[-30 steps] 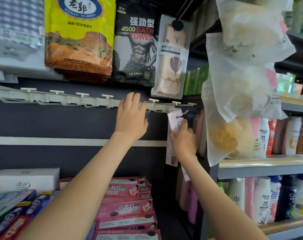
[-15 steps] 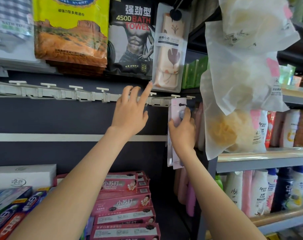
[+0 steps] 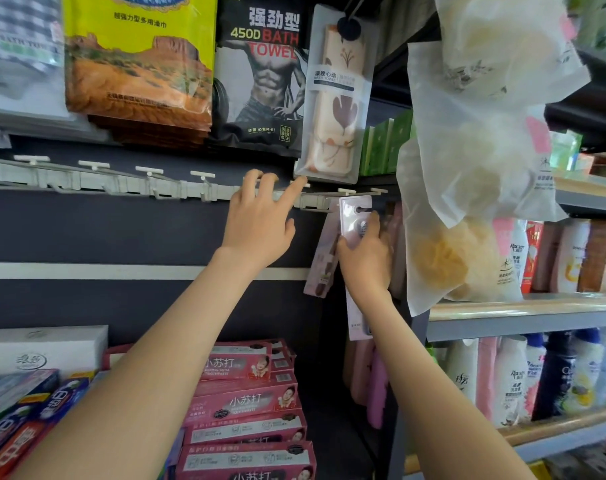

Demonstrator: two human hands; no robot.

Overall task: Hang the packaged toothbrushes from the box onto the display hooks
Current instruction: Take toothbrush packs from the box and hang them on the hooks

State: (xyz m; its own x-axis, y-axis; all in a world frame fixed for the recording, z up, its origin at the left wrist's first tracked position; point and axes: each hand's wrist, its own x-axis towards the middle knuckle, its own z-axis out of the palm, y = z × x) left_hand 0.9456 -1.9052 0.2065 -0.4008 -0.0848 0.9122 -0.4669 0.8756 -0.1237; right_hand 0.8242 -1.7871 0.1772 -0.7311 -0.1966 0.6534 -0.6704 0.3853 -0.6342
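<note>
gripping the toothbrush pack [image 3: 350, 218], your right hand [image 3: 367, 261] must seat its hole on the hook [image 3: 363, 210]; left hand [image 3: 260, 230] rests spread on the rail [image 3: 310, 202].

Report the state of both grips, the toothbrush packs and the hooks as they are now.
left grip: open, fingertips on the hook rail.
right grip: holds the front toothbrush pack.
front toothbrush pack: upright, hang hole at a hook; whether threaded, cannot tell.
rear toothbrush pack: hanging, tilted.
left hooks: bare.
toothpaste boxes: stacked, closed.
</note>
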